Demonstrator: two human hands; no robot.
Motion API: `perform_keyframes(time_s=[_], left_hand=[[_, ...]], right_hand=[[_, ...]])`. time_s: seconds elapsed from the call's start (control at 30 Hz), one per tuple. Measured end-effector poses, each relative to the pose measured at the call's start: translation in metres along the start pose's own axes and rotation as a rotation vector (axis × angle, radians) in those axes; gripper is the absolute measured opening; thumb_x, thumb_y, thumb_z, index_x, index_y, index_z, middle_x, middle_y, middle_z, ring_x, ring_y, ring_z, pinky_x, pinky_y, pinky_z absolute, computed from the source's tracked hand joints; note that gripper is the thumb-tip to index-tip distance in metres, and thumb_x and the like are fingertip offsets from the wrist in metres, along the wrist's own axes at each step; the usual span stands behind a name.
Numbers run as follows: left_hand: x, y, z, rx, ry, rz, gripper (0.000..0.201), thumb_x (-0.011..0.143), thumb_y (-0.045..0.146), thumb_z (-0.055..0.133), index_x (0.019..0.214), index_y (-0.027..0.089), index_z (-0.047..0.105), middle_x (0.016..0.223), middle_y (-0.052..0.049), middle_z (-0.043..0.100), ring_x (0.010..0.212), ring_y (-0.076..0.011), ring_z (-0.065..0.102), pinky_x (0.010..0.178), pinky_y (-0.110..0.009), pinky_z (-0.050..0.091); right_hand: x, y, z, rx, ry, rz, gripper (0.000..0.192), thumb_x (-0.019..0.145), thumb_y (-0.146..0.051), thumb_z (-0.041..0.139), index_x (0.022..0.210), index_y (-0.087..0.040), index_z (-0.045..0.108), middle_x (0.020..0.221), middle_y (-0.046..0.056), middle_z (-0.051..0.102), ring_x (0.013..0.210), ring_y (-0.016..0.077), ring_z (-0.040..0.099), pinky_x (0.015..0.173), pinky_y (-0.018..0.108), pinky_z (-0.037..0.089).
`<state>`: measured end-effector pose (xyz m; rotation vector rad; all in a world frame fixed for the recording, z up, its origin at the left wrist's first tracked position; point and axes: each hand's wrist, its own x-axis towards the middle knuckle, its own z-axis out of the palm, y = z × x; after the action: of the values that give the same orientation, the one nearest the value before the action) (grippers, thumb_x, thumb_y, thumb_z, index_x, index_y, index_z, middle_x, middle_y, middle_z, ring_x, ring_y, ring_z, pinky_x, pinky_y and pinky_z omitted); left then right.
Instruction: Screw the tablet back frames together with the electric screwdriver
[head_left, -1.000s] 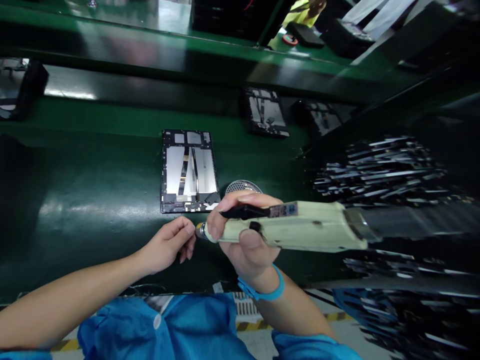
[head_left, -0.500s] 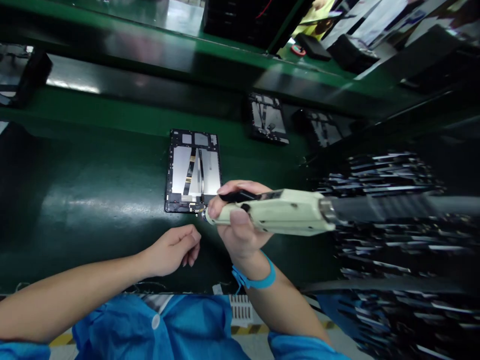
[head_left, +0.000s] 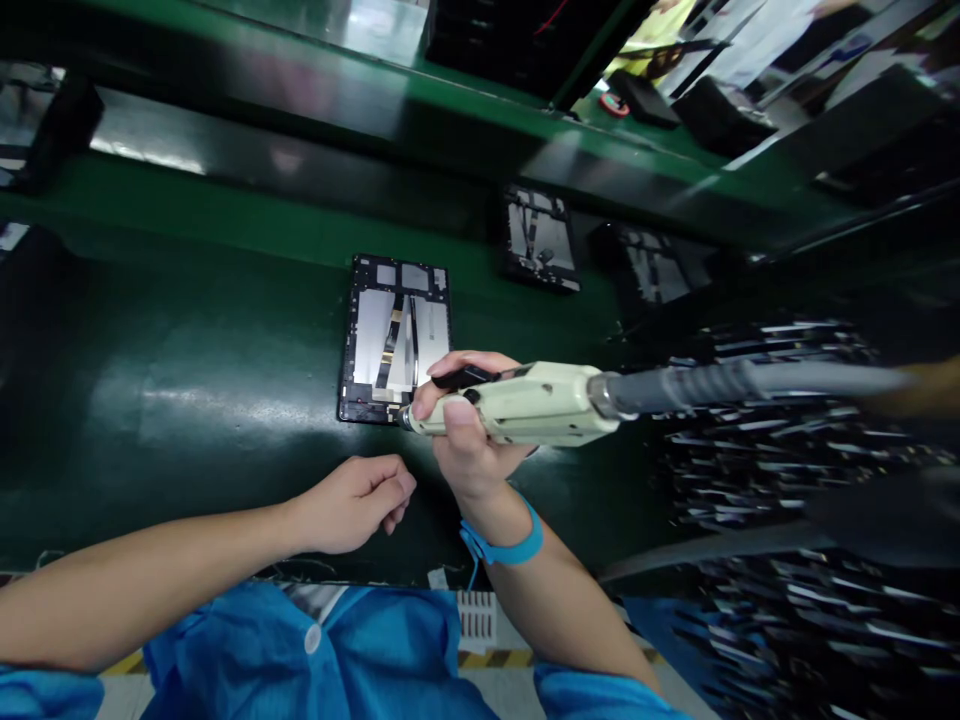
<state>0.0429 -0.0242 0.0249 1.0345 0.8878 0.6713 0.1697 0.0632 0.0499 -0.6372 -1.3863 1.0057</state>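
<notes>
A: What is the right hand (head_left: pixel 465 440) doing?

B: It is wrapped around a cream-coloured electric screwdriver (head_left: pixel 525 405), thumb across the near side and forefinger along the black lever on top. The tool lies nearly level, with its metal tip pointing left at the near right corner of the opened tablet (head_left: pixel 395 340). I cannot tell whether the tip actually touches the frame.

A: And the tablet itself?

B: It lies flat on the green conveyor belt (head_left: pixel 187 380), back cover off, showing silver plates and ribbon cables inside a black frame. It sits just beyond both hands.

A: The left hand (head_left: pixel 356 500)?

B: Loosely curled, fingers tucked towards the palm, resting on the belt near the front edge, just left of the right wrist. Whether it pinches something small I cannot tell.

A: Anything else about?

B: A blue wrist strap (head_left: pixel 504 545) circles the right wrist. A grey hose (head_left: pixel 750 380) runs from the screwdriver's rear off to the right. Two more opened tablets (head_left: pixel 540 240) lie further along the belt.
</notes>
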Motion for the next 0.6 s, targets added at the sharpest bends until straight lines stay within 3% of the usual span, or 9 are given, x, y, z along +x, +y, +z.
perform_keyframes(time_s=[0.37, 0.43, 0.5, 0.6], left_hand=[[-0.001, -0.003, 0.001, 0.027, 0.002, 0.019, 0.037, 0.103, 0.045, 0.045, 0.076, 0.021, 0.050, 0.068, 0.001, 0.057, 0.059, -0.0120, 0.053, 0.060, -0.026, 0.044], [-0.004, -0.001, -0.002, 0.167, 0.067, 0.109, 0.037, 0.104, 0.041, 0.045, 0.074, 0.021, 0.051, 0.067, 0.000, 0.057, 0.061, -0.0133, 0.054, 0.062, -0.027, 0.044], [-0.005, 0.004, -0.009, 0.391, 0.188, 0.287, 0.034, 0.103, 0.036, 0.047, 0.073, 0.021, 0.053, 0.070, -0.002, 0.058, 0.066, -0.0158, 0.056, 0.067, -0.030, 0.045], [0.000, 0.011, -0.024, 0.729, 0.412, 0.557, 0.017, 0.099, 0.029, 0.051, 0.087, 0.021, 0.061, 0.089, -0.009, 0.066, 0.087, -0.0224, 0.061, 0.082, -0.037, 0.049]], right_hand=[[-0.002, -0.003, 0.003, -0.015, -0.025, 0.076, 0.025, 0.092, -0.034, 0.067, 0.115, -0.030, 0.056, 0.095, -0.002, 0.064, 0.058, 0.0101, 0.061, 0.053, 0.027, 0.053], [-0.004, 0.000, 0.003, -0.024, -0.030, 0.068, 0.026, 0.092, -0.036, 0.067, 0.115, -0.030, 0.056, 0.095, -0.002, 0.064, 0.059, 0.0103, 0.061, 0.056, 0.028, 0.054], [-0.006, 0.003, 0.002, -0.037, -0.016, 0.066, 0.028, 0.091, -0.036, 0.068, 0.115, -0.029, 0.057, 0.096, -0.002, 0.064, 0.061, 0.0109, 0.061, 0.060, 0.030, 0.056], [-0.006, 0.006, 0.000, -0.044, 0.022, 0.108, 0.029, 0.087, -0.032, 0.072, 0.113, -0.028, 0.059, 0.096, -0.002, 0.066, 0.063, 0.0119, 0.063, 0.064, 0.032, 0.057]])
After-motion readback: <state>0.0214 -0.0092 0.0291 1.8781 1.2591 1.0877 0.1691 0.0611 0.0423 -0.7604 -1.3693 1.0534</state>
